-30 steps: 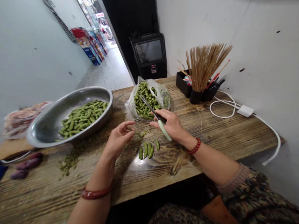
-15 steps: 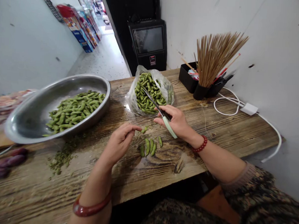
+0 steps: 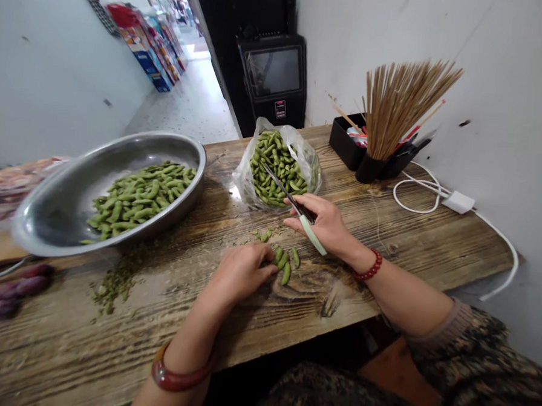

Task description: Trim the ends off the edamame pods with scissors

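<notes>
My right hand [image 3: 327, 223] grips a pair of scissors [image 3: 313, 234] with pale green handles. Its blades point away from me, over the front of an open clear plastic bag [image 3: 310, 168] full of green edamame pods [image 3: 273, 161]. On the table, my left hand [image 3: 244, 271] has its fingers curled down at the left end of a small row of edamame pods [image 3: 286, 271]; the fingertips close on pods there, partly hidden by the hand. Small trimmed bits [image 3: 264, 234] lie just beyond it. More pods [image 3: 139, 199] fill part of a large steel bowl [image 3: 190, 147] at left.
Green scraps [image 3: 112, 285] lie before the bowl, with purple-red oval items [image 3: 16, 292] and a bag of meat-like pieces [image 3: 12, 189] further left. Bamboo skewers [image 3: 401, 107] stand in a black holder [image 3: 368, 169] at back right, near a white cable and adapter [image 3: 458, 202].
My left hand has moved right and toward me, from pointing at the trimmed bits to closing over the left pods of the row. My right hand keeps holding the scissors.
</notes>
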`<state>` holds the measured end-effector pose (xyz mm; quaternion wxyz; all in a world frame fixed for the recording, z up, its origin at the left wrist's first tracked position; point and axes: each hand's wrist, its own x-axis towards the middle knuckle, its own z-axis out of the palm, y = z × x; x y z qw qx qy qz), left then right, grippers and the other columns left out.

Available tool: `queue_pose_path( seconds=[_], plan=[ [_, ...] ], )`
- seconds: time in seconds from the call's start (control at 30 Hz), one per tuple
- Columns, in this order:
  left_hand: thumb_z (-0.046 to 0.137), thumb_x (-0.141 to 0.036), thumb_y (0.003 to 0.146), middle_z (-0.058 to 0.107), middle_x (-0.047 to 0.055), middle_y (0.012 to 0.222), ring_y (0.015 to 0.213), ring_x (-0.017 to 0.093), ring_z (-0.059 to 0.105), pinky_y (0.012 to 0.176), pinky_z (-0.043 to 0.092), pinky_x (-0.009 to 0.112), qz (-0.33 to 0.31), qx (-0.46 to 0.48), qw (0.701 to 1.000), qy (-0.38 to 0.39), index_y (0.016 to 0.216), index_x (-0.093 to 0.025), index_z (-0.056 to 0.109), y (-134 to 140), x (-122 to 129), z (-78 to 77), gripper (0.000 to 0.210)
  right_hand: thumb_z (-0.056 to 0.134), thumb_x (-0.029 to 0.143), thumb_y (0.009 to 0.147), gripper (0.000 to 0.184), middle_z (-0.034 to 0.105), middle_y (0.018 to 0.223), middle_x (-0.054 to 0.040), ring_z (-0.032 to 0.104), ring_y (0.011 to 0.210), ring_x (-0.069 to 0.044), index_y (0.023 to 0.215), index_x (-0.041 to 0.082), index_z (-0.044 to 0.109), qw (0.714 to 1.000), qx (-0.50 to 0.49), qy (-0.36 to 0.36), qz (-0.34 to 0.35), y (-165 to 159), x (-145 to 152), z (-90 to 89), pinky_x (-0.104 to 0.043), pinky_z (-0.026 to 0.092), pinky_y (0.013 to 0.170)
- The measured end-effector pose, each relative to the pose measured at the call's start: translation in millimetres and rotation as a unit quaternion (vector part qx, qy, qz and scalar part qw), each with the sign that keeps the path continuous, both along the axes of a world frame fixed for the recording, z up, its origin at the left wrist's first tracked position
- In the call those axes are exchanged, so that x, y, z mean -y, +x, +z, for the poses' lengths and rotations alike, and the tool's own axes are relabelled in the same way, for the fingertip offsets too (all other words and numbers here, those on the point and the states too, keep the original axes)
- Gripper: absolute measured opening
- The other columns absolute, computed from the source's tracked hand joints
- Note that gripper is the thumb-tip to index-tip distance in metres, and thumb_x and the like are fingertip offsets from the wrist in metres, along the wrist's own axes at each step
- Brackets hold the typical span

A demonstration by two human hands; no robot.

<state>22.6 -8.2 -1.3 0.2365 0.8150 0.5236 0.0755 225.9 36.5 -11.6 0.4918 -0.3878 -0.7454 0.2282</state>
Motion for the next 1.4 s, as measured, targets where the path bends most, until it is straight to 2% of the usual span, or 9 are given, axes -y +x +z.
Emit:
queue_pose_path(
  seconds=[0.2,0.43,0.53,0.7,0.87,0.97,1.07,1.2,1.4],
  plan=[
    [0.059,-0.015,0.069,0.054,-0.001,0.063,0.061,0.014,0.048,0.058,0.035,0.026,0.087,0.161,0.983,0.001,0.068,-0.019,0.058,-8.7,-7.6,2.5,0.004,0.071,0.038,0.077,0.034,0.065,0.084,-0.0039,0.061,0.076,-0.017,0.104,0.018,0.064,1.000,0.002,-0.008,0.013,-1.1,1.1,1.1,-0.030,0.050,0.071],
    [0.070,-0.023,0.070,0.057,0.001,0.075,0.067,0.012,0.050,0.060,0.038,0.023,0.159,0.472,0.856,-0.139,0.082,-0.018,0.060,-14.0,-2.4,16.9,0.017,0.070,0.031,0.079,0.033,0.065,0.087,-0.0058,0.062,0.078,-0.018,0.108,0.017,0.064,1.000,0.004,-0.013,0.023,-5.0,4.6,0.5,-0.030,0.050,0.072],
    [0.072,-0.025,0.069,0.058,0.001,0.081,0.060,0.009,0.046,0.052,0.033,0.020,0.175,0.515,0.819,-0.184,0.098,-0.018,0.064,-12.9,-0.1,17.3,0.030,0.071,0.031,0.078,0.032,0.064,0.085,-0.0052,0.061,0.076,-0.017,0.106,0.017,0.064,0.999,0.007,-0.016,0.033,-7.0,5.4,-1.9,-0.030,0.049,0.071],
    [0.066,-0.039,0.078,0.052,-0.002,0.071,0.047,0.004,0.030,0.045,0.020,0.019,0.200,0.548,0.789,-0.192,0.092,-0.015,0.065,-11.4,0.7,17.4,0.028,0.070,0.029,0.079,0.034,0.063,0.086,-0.0054,0.060,0.077,-0.017,0.109,0.016,0.064,0.998,0.016,-0.030,0.056,-10.0,10.2,-1.3,-0.029,0.049,0.071],
    [0.062,-0.042,0.079,0.040,-0.005,0.053,0.047,0.007,0.030,0.045,0.020,0.019,0.213,0.519,0.812,-0.160,0.091,-0.014,0.066,-13.1,-1.7,14.6,0.031,0.072,0.028,0.077,0.034,0.064,0.089,-0.0064,0.060,0.080,-0.018,0.108,0.016,0.064,0.997,0.032,-0.022,0.065,-12.9,15.4,-2.4,-0.030,0.049,0.073],
    [0.069,-0.035,0.073,0.048,-0.003,0.062,0.051,0.006,0.034,0.047,0.026,0.018,0.220,0.498,0.832,-0.105,0.082,-0.013,0.066,-13.5,-3.7,12.1,0.024,0.073,0.027,0.076,0.038,0.063,0.092,-0.0065,0.059,0.081,-0.018,0.111,0.017,0.061,0.996,0.043,0.007,0.073,-13.7,15.6,-6.1,-0.030,0.050,0.073],
    [0.070,-0.032,0.070,0.053,-0.002,0.068,0.052,0.006,0.039,0.048,0.032,0.019,0.214,0.507,0.830,-0.089,0.073,-0.013,0.062,-12.9,-4.9,10.2,0.021,0.073,0.027,0.076,0.044,0.061,0.096,-0.0070,0.058,0.085,-0.018,0.116,0.018,0.058,0.995,0.059,0.026,0.079,-13.8,15.6,-8.5,-0.031,0.050,0.075],
    [0.070,-0.032,0.069,0.047,-0.006,0.057,0.043,0.006,0.035,0.041,0.028,0.019,0.213,0.523,0.819,-0.105,0.070,-0.015,0.057,-11.8,-4.7,9.1,0.022,0.075,0.026,0.075,0.051,0.059,0.104,-0.0083,0.058,0.089,-0.019,0.121,0.020,0.054,0.990,0.099,0.033,0.097,-13.9,18.1,-7.9,-0.031,0.051,0.076],
    [0.065,-0.027,0.073,0.054,-0.003,0.055,0.042,0.007,0.038,0.042,0.031,0.020,0.169,0.513,0.837,-0.086,0.078,-0.014,0.068,-11.5,-4.8,10.8,0.014,0.076,0.023,0.073,0.062,0.057,0.108,-0.0089,0.056,0.096,-0.022,0.128,0.024,0.050,0.980,0.166,0.036,0.108,-15.3,22.6,-5.1,-0.036,0.050,0.082]
  ],
)
